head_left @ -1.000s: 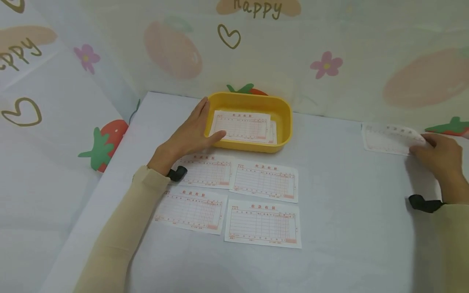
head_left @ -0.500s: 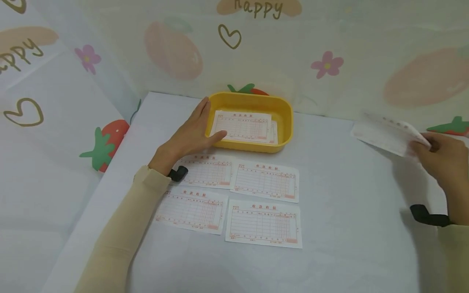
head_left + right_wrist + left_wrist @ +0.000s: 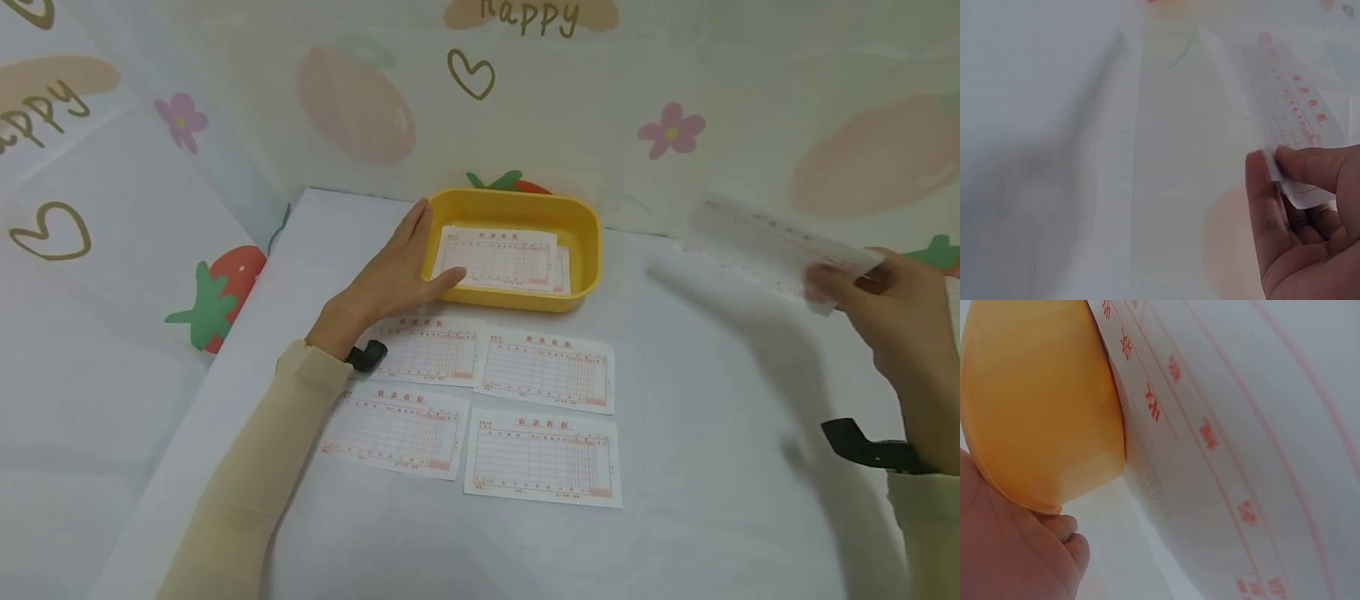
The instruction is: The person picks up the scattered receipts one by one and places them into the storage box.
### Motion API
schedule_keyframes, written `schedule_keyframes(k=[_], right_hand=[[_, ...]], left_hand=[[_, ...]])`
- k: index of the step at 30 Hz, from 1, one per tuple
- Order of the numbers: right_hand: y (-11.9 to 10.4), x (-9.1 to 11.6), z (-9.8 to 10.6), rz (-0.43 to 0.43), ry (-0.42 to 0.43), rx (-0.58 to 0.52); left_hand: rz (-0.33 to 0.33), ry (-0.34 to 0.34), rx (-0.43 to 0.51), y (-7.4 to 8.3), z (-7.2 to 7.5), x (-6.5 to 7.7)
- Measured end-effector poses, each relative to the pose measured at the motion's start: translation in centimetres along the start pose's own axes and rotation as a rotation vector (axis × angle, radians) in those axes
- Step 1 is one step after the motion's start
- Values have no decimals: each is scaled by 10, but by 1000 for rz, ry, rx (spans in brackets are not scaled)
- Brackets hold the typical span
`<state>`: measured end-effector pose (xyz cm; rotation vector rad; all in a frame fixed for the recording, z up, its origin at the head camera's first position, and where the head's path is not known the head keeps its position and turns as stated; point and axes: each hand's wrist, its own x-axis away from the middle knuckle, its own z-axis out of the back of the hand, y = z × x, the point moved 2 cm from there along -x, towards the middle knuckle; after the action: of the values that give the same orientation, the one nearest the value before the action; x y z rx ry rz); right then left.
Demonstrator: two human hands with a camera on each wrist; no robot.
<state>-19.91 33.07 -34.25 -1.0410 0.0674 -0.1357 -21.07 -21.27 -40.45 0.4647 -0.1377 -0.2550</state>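
A yellow plastic tray [image 3: 517, 302] stands against the back of the table, with printed receipt slips [image 3: 498, 257] lying inside. My left hand [image 3: 393, 271] holds its left end, thumb over the front rim and fingers along the outer side. The left wrist view shows this hand [image 3: 1019, 540] at the tray's orange-looking wall [image 3: 1041, 412]. On the right, my right hand [image 3: 892, 308] pinches one end of a thin receipt slip [image 3: 757, 246], raised above the table and tilted. In the right wrist view, thumb and index finger grip the slip [image 3: 1285, 106] near its lower end.
Several receipt slips lie in two rows before the tray, among them a front right slip [image 3: 543, 458] and a back right slip [image 3: 551, 371]. The left forearm [image 3: 251, 475] overlaps the left ones. A fruit-patterned sheet [image 3: 540, 108] hangs behind the table [image 3: 697, 500].
My right hand has lifted the receipt slip off the table at the far right, and the slip has swung up and leftward. The left hand and the tray stay put.
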Motion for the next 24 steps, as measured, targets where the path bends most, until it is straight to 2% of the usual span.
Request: schedule_keyframes(k=[2, 9, 14, 24], right_hand=[[-7, 2, -8, 2, -2, 11], [-31, 5, -47, 61, -54, -58], [-47, 3, -82, 139, -88, -15], [-70, 1, -135, 155, -193, 12]], left_hand=[[1, -1, 3, 0, 0, 0], [-7, 11, 18, -2, -1, -1], [-8, 15, 15, -3, 0, 0], [-7, 3, 19, -2, -1, -2]])
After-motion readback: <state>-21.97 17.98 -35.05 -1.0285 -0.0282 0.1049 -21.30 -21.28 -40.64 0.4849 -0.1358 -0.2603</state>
